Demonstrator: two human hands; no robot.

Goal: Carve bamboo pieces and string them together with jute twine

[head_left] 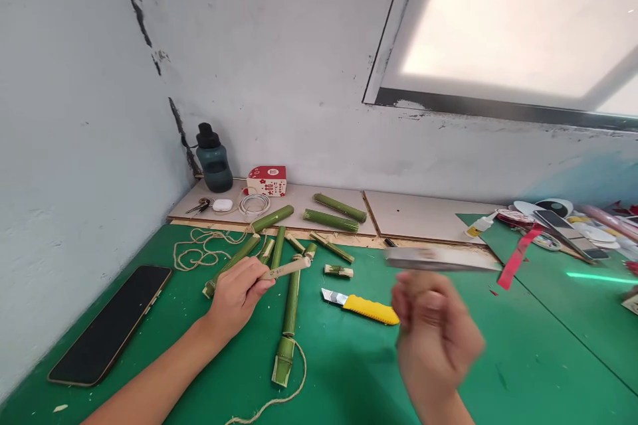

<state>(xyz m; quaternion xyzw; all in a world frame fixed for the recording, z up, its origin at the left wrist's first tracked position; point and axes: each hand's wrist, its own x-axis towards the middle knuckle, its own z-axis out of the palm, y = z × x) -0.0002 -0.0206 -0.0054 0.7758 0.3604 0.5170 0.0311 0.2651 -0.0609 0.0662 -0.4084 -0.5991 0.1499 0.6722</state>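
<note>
My left hand (238,292) is closed around a thin pale bamboo strip (286,269) that points to the right above several green bamboo sticks (292,299) lying on the green mat (349,372). My right hand (433,339) is raised and smeared by motion; it grips a wide flat blade (441,259) held level above the mat. A yellow utility knife (361,306) with its blade out lies on the mat between my hands. A short cut bamboo piece (339,271) rests just beyond it.
A black phone (112,322) lies at the left. Twine (199,249) is coiled near the bamboo. At the wall stand a dark bottle (214,159), a red-and-white box (268,180), keys, a cable and more bamboo sticks (331,219). Clutter (563,226) fills the right.
</note>
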